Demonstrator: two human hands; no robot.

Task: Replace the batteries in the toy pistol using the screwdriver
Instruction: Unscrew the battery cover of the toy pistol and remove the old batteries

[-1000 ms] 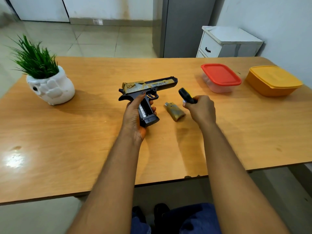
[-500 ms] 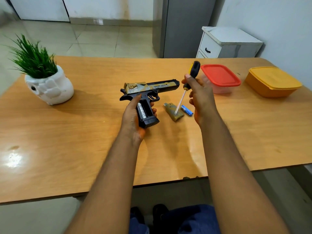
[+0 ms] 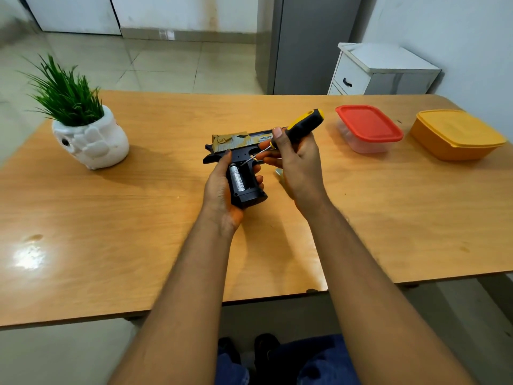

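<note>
The right hand [image 3: 298,159] has moved left since the earlier frame, still gripping the screwdriver [image 3: 301,127]; its tip now reaches the open grip of the toy pistol [image 3: 238,162]. The left hand [image 3: 222,190] stays curled around that grip, above the middle of the table [image 3: 138,218], and one battery [image 3: 238,179] shows inside.

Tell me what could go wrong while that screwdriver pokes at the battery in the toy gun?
The screwdriver tip sits at the top of the battery in the open grip, right by the left hand thumb. If it slips, it might jab that thumb. A hard pry could also flick the battery out and send it rolling across the table. The gun is held up in one hand, so it might twist.
</note>
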